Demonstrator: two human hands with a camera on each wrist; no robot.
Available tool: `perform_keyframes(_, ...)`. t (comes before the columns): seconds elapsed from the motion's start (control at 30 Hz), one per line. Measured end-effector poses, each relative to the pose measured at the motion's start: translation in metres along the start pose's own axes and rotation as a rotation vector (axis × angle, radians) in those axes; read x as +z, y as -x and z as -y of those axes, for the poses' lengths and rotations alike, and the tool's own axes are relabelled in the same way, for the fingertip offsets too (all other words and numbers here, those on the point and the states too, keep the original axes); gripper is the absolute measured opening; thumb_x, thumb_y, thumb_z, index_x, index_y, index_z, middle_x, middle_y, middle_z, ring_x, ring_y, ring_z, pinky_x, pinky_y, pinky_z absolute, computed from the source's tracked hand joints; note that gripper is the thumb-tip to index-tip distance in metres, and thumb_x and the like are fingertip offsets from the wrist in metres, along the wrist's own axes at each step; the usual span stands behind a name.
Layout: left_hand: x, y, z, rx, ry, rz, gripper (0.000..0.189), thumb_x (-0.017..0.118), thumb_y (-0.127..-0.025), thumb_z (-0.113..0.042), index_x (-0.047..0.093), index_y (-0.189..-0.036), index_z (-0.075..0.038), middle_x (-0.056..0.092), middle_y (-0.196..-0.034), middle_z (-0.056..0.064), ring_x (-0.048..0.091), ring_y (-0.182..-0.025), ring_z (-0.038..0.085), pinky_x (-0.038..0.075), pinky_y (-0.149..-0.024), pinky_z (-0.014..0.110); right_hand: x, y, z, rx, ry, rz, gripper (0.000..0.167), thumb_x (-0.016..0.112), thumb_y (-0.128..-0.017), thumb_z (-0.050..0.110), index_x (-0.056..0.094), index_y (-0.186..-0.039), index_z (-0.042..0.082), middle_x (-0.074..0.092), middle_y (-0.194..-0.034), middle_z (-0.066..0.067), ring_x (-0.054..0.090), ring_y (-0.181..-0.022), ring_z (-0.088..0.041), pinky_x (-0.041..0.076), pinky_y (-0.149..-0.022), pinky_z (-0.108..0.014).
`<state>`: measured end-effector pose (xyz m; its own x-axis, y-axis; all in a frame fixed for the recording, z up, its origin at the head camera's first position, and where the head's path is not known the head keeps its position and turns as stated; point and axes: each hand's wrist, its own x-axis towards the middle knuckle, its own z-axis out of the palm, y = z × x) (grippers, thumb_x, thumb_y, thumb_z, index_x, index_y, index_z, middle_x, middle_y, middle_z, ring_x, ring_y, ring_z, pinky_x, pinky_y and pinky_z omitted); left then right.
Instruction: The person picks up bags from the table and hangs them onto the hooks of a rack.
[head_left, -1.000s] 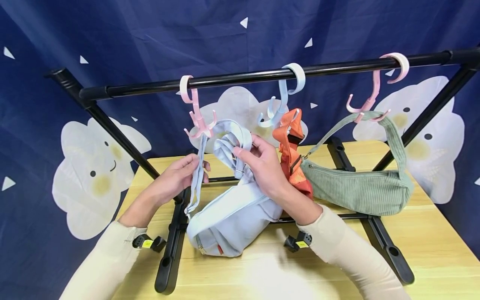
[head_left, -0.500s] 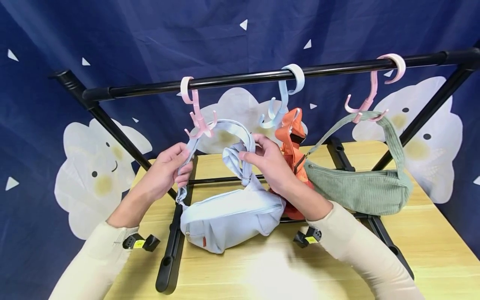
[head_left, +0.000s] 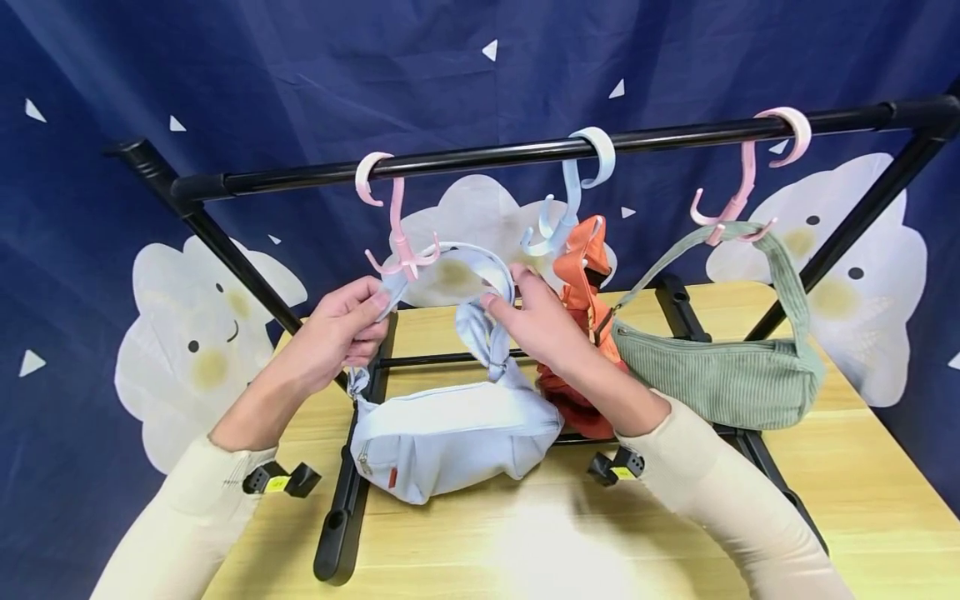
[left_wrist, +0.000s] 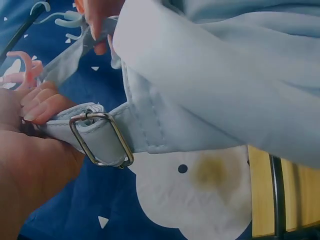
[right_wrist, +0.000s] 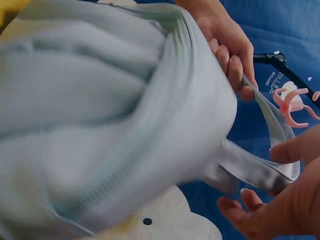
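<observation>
A light-blue shoulder bag [head_left: 450, 446] hangs low over the table, its zipped top facing up. My left hand [head_left: 341, 329] grips its strap [head_left: 480, 254] on the left, just above the metal buckle [left_wrist: 102, 140]. My right hand [head_left: 543, 321] pinches the same strap on the right, thumb in front, beside a bunched, twisted length. Between the hands the strap arches up and overlaps the prongs of the left pink hook [head_left: 405, 250], which hangs from the black rail [head_left: 480, 156]. Blurred in the right wrist view, the bag body fills much of the frame.
An orange-red bag [head_left: 585, 275] hangs from the blue hook [head_left: 566, 208], close behind my right hand. To the right, a green corduroy bag [head_left: 720, 375] hangs on another pink hook [head_left: 738, 200]. The black rack feet [head_left: 337, 525] stand on a wooden table [head_left: 862, 467].
My left hand has closed round the strap and pulled it left. The strap's arch has widened, my right hand has shifted slightly right, and the bag has swung left and levelled. The pink hook has turned.
</observation>
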<state>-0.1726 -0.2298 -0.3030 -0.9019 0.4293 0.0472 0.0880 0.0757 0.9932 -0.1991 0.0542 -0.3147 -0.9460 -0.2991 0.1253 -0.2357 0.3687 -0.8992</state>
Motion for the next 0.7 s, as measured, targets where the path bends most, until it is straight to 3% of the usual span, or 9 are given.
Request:
perform_keyframes(0.1, 0.003, 0.000, -0.004, -0.018, -0.014, 0.007, 0.026, 0.046, -0.112, -0.029, 0.045, -0.100, -0.006, 0.036, -0.062, -0.005, 0.025, -0.046, 0.015, 0.014, -0.042, 0.036, -0.001, 0.001, 0.003, -0.023, 0.085, 0.014, 0.032, 0.058, -0.103, 0.029, 0.055, -0.126, 0.007, 0.057, -0.122, -0.011, 0.059, -0.114, -0.029, 0.048, -0.104, -0.047)
perform_keyframes(0.17, 0.005, 0.000, -0.008, -0.037, -0.028, 0.007, 0.026, 0.046, -0.112, -0.029, 0.046, -0.101, -0.006, 0.035, -0.063, -0.005, 0.025, -0.046, 0.015, 0.014, -0.042, 0.035, -0.001, 0.001, 0.004, -0.037, 0.073, 0.021, 0.032, 0.057, -0.104, 0.028, 0.055, -0.129, 0.008, 0.060, -0.120, -0.011, 0.060, -0.111, -0.029, 0.048, -0.102, -0.046)
perform_keyframes(0.27, 0.010, 0.000, -0.013, -0.078, -0.054, 0.005, 0.026, 0.046, -0.112, -0.030, 0.046, -0.103, -0.005, 0.033, -0.062, -0.005, 0.025, -0.045, 0.013, 0.014, -0.042, 0.034, 0.000, 0.002, 0.007, -0.049, -0.016, 0.018, 0.035, 0.059, -0.103, 0.024, 0.055, -0.135, 0.011, 0.062, -0.117, -0.008, 0.060, -0.105, -0.027, 0.049, -0.096, -0.042)
perform_keyframes(0.37, 0.015, 0.000, -0.016, -0.115, -0.083, 0.010, 0.026, 0.045, -0.112, -0.030, 0.046, -0.104, -0.006, 0.032, -0.062, -0.005, 0.026, -0.046, 0.012, 0.015, -0.043, 0.032, 0.000, 0.001, 0.008, -0.067, -0.121, 0.029, 0.038, 0.059, -0.102, 0.019, 0.056, -0.140, 0.013, 0.065, -0.103, -0.008, 0.063, -0.092, -0.028, 0.050, -0.084, -0.037)
perform_keyframes(0.53, 0.019, 0.001, -0.020, -0.128, -0.137, 0.009, 0.026, 0.044, -0.112, -0.029, 0.047, -0.103, -0.004, 0.034, -0.062, -0.005, 0.029, -0.047, 0.010, 0.018, -0.043, 0.028, -0.001, 0.001, 0.010, -0.089, -0.204, 0.106, 0.021, 0.059, -0.101, 0.017, 0.063, -0.121, 0.011, 0.056, -0.069, -0.006, 0.057, -0.068, -0.028, 0.046, -0.071, -0.034)
perform_keyframes(0.7, 0.020, 0.004, -0.026, -0.110, -0.231, 0.016, 0.026, 0.044, -0.112, -0.027, 0.048, -0.106, -0.003, 0.035, -0.064, -0.004, 0.031, -0.049, 0.009, 0.024, -0.043, 0.023, -0.005, 0.001, 0.015, -0.072, -0.355, 0.207, 0.020, 0.060, -0.103, 0.026, 0.064, -0.113, 0.010, 0.059, -0.073, -0.001, 0.055, -0.063, -0.020, 0.049, -0.066, -0.031)
